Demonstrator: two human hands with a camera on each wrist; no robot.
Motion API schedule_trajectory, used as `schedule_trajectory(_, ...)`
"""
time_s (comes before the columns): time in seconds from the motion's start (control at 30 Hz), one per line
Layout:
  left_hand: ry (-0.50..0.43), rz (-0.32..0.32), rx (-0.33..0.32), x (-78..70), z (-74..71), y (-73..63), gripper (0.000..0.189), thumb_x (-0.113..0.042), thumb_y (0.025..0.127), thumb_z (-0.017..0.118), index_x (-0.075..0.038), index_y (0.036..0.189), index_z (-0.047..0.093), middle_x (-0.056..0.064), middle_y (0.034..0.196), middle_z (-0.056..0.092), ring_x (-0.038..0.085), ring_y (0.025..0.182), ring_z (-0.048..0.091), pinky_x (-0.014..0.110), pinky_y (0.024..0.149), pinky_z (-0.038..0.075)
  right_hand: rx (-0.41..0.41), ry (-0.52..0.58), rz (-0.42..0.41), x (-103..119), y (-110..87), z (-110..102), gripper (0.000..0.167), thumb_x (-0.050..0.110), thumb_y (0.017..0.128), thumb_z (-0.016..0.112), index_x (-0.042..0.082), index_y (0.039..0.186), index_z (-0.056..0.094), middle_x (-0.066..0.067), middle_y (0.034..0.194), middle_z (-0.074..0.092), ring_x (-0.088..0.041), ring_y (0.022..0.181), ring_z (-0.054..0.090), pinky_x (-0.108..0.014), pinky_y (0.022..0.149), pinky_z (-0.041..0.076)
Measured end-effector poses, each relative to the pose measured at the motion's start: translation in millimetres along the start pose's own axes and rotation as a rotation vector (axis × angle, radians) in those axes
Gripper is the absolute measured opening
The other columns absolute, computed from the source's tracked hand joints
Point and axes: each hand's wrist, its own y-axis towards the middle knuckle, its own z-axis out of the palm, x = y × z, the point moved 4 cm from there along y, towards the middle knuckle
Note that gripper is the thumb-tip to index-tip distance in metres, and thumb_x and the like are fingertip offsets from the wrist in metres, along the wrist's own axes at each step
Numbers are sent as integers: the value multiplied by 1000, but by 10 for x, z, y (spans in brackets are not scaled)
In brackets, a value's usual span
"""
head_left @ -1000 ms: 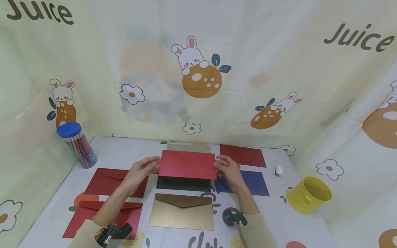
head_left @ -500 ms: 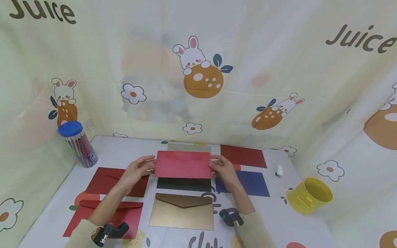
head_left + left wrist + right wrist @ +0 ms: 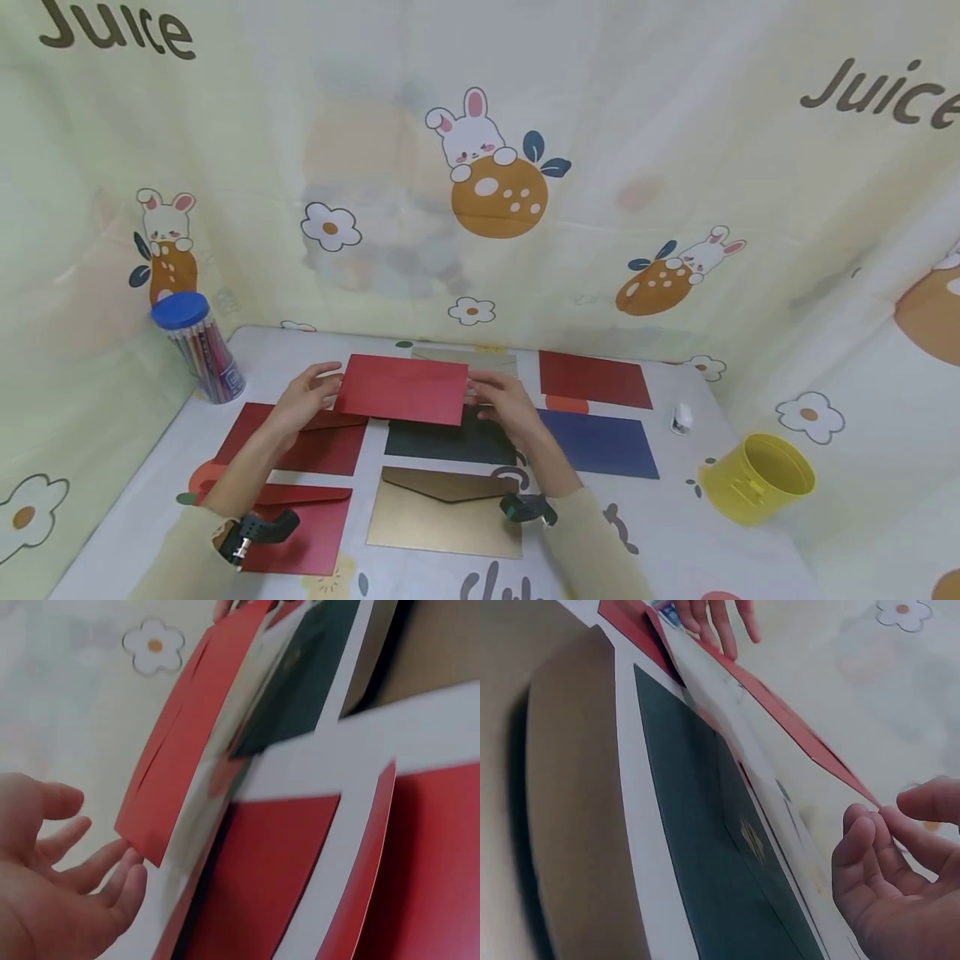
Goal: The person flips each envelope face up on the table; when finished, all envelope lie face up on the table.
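A bright red envelope [image 3: 402, 388] is lifted over the table between both hands, tilted toward the viewer. My left hand [image 3: 303, 400] is at its left end. In the left wrist view, relaxed fingertips [image 3: 132, 856] meet the envelope's lower corner, the upper finger standing apart. My right hand [image 3: 510, 408] holds the opposite end; in the right wrist view its curled fingers [image 3: 889, 859] are at the corner. Below lie a dark green envelope [image 3: 450, 442], a gold envelope [image 3: 442, 525] with a brown flap, and a dark red envelope [image 3: 326, 446], partly hidden by the left arm.
Another red envelope [image 3: 307, 542] lies front left, partly under the left forearm. To the right are a blue envelope [image 3: 600, 446] and a dark red one; a beige envelope [image 3: 495, 360] is behind. A pencil jar [image 3: 202, 354], small white stapler-like item [image 3: 681, 418] and yellow bucket [image 3: 742, 492] flank them.
Both hands have moved left with the bright red envelope, from over the dark green envelope toward the dark red one. More of the dark green envelope shows now.
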Motion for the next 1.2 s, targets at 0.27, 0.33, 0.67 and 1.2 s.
schedule_trajectory(0.27,-17,-3,-24,140,-243,133,58,2,100,36,-1,157,24,30,155,35,45,141,39,54,112,37,61,124,114,-44,305,312,33,14,102,56,6,133,64,-11,124,68,-24,100,67,-29,74,55)
schedule_trajectory(0.33,-25,-1,-36,159,-298,162,63,7,95,35,0,157,23,31,154,36,45,140,40,49,107,41,72,154,136,-50,371,376,34,12,102,54,5,134,63,-12,125,68,-24,101,67,-29,75,54)
schedule_trajectory(0.67,62,-7,-71,217,-496,230,71,12,87,29,3,156,21,39,153,30,48,142,35,44,105,40,129,171,191,-65,563,638,38,19,104,54,8,139,59,-13,133,65,-34,112,65,-29,76,54)
schedule_trajectory(1.2,202,10,-146,242,-707,232,71,12,83,29,7,154,21,43,152,23,52,146,22,60,118,23,265,156,244,-80,663,960,47,20,104,54,8,148,46,-16,143,56,-34,117,62,-32,79,50)
